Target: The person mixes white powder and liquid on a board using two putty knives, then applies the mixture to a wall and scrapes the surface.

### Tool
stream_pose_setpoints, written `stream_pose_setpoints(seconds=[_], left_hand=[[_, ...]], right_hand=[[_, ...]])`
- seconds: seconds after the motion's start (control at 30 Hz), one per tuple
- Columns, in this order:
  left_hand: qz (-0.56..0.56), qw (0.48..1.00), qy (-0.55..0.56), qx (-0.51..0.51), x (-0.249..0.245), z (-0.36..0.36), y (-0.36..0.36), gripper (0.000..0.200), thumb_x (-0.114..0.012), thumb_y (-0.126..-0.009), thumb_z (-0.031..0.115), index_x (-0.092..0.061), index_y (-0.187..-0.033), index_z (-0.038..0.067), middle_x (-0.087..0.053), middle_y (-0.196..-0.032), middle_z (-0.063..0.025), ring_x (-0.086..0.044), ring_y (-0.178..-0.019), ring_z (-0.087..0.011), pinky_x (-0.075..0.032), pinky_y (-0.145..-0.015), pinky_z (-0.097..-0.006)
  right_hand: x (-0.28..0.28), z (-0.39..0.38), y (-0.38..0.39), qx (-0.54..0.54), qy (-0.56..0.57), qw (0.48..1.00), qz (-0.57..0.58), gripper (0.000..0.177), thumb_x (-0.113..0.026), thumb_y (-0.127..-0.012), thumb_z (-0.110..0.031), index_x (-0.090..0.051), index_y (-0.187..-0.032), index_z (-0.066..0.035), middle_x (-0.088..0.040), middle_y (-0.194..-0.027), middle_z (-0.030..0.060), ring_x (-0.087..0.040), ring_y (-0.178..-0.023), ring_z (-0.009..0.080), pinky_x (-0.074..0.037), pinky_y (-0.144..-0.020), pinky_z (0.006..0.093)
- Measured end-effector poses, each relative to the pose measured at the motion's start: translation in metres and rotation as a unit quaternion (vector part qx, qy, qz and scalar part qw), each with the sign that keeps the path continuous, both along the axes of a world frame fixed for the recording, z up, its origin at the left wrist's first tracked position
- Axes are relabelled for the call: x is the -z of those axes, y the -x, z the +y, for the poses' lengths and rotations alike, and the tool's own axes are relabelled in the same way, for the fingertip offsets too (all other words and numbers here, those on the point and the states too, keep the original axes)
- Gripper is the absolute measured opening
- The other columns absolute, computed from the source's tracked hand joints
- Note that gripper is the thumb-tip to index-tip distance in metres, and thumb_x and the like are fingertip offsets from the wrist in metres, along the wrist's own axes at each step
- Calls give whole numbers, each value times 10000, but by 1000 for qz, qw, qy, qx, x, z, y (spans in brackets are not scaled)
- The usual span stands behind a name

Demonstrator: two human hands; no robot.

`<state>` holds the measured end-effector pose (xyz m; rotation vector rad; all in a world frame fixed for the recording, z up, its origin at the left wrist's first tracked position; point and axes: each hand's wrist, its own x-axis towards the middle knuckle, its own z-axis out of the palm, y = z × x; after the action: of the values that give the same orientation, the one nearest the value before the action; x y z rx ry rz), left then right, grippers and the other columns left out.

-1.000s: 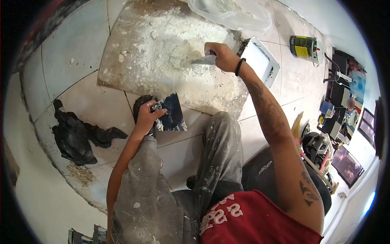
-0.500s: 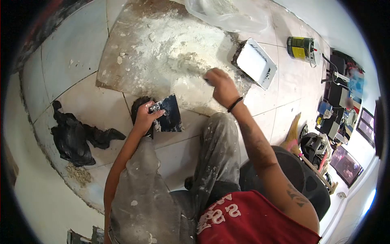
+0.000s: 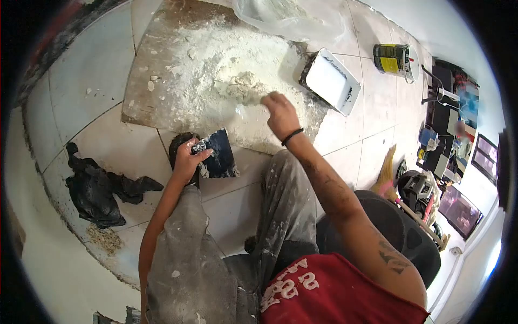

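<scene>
My left hand (image 3: pixel 186 162) is closed on a dark, square-bladed scraper (image 3: pixel 220 154) with white smears, held over my knee. My right hand (image 3: pixel 280 114) hangs over the wet mix (image 3: pixel 240 86) in the middle of a powder-covered board (image 3: pixel 141 102). Its fingers are curled together; what they hold, if anything, I cannot make out. Whitish powder (image 3: pixel 189 70) lies spread around the mix. Just right of the board's powder, near my right hand, a white tray (image 3: pixel 337 83) with dark-stained sides stands tilted.
A clear plastic bag (image 3: pixel 291 19) lies at the board's far edge. Farther right stands a green and yellow can (image 3: pixel 391 58). A crumpled black bag (image 3: pixel 100 189) rests on the tiles at left. At right are a broom (image 3: pixel 387 167) and a black seat (image 3: pixel 372 221).
My right hand has shifted slightly left over the mix, its fingers still curled. The left hand keeps its hold on the scraper. The whole view has shifted a little.
</scene>
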<state>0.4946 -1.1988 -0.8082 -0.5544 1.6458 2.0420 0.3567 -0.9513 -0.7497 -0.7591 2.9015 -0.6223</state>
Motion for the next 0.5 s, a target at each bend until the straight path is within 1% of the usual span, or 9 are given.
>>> stream_pose_setpoints(seconds=[0.03, 0.1, 0.17, 0.23, 0.3, 0.33, 0.37, 0.43, 0.5], left_hand=[[0, 1000, -9, 5, 0, 0, 0, 166, -702, -762, 99, -549, -792, 43, -542, -730, 30, -471, -690, -47, -397, -642, -209], [-1, 1000, -26, 15, 3, -4, -2, 166, -703, -761, 98, -545, -786, 53, -538, -729, 33, -472, -694, -46, -399, -649, -209], [-5, 999, -33, 9, 4, -3, 0, 178, -705, -763, 95, -531, -776, 62, -518, -721, 44, -459, -687, -39, -396, -643, -209], [-26, 998, -54, -16, 0, -1, 0, 183, -706, -762, 94, -528, -774, 57, -514, -719, 47, -454, -686, -36, -396, -642, -208], [-14, 999, -37, -13, -12, -2, 0, 172, -701, -767, 90, -535, -776, 45, -530, -729, 44, -464, -686, -37, -403, -643, -206], [-13, 999, -36, -8, -11, -3, -3, 167, -700, -769, 90, -540, -782, 43, -538, -735, 41, -468, -690, -37, -406, -645, -207], [-9, 999, -35, -2, -9, -3, -2, 162, -699, -770, 90, -546, -789, 41, -545, -741, 37, -473, -695, -37, -408, -647, -207], [-3, 999, -33, 3, -8, -3, 3, 160, -699, -770, 92, -551, -797, 38, -553, -746, 32, -476, -701, -37, -411, -648, -208], [-14, 999, -33, 6, -10, -4, 3, 166, -702, -767, 96, -552, -801, 34, -554, -742, 29, -476, -706, -39, -410, -648, -208]], right_hand=[[-7, 1, 5, 25, -8, 999, -24, 235, -492, -706, 48, -593, -886, -64, -561, -827, 127, -555, -808, 326, -456, -675, 430], [4, 6, 8, 20, -16, 999, -32, 221, -504, -727, 29, -585, -909, -66, -565, -828, 124, -560, -820, 318, -467, -690, 430], [35, 4, -13, -53, -77, 996, 12, 189, -530, -750, -4, -595, -917, -64, -574, -826, 116, -567, -826, 303, -479, -702, 424], [26, 7, -8, -77, -52, 996, -3, 165, -541, -778, -42, -613, -926, -56, -583, -836, 110, -568, -834, 291, -479, -737, 402], [15, 22, 5, -101, -29, 993, -47, 165, -541, -783, -52, -614, -931, -50, -583, -853, 107, -565, -852, 289, -471, -765, 391], [7, 26, 8, -95, -53, 993, -42, 152, -532, -790, -54, -604, -924, -55, -578, -876, 102, -559, -867, 281, -457, -783, 381], [-3, 24, 9, -73, -36, 994, -69, 135, -532, -787, -50, -594, -906, -56, -568, -908, 98, -548, -881, 284, -451, -767, 396], [7, 29, 4, -87, -30, 992, -90, 158, -521, -776, -29, -585, -917, -64, -554, -919, 97, -538, -886, 292, -442, -761, 404], [-3, 21, 6, -104, -53, 991, -65, 203, -516, -750, 5, -571, -931, -69, -541, -920, 95, -531, -902, 299, -432, -771, 404]])
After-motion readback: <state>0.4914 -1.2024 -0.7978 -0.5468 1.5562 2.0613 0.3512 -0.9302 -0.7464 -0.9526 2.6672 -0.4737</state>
